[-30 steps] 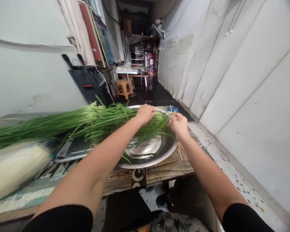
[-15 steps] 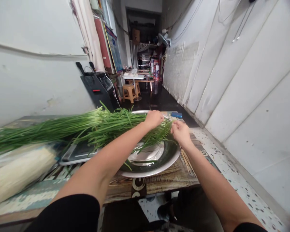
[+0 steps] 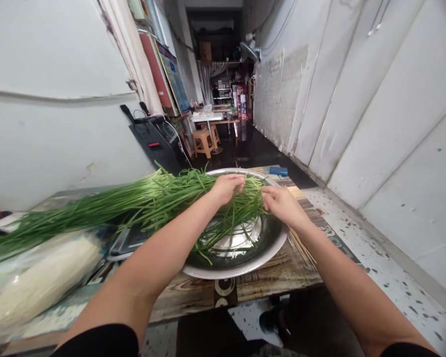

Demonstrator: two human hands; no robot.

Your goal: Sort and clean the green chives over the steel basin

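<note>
Greens (image 3: 182,197) lie sideways over the bowl (image 3: 241,273) near the right edge of the counter (image 3: 282,274), tips pinched by the nearer right hand (image 3: 280,201), the left hand (image 3: 226,188) on top, grip hard to tell.

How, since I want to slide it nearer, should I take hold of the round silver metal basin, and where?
Probably by the near rim of the round silver metal basin, coming from the wearer's side: its curved lip is bare there, whereas long, slender green stalks cover its far-left part and the right hand hides some of the right rim.
</note>
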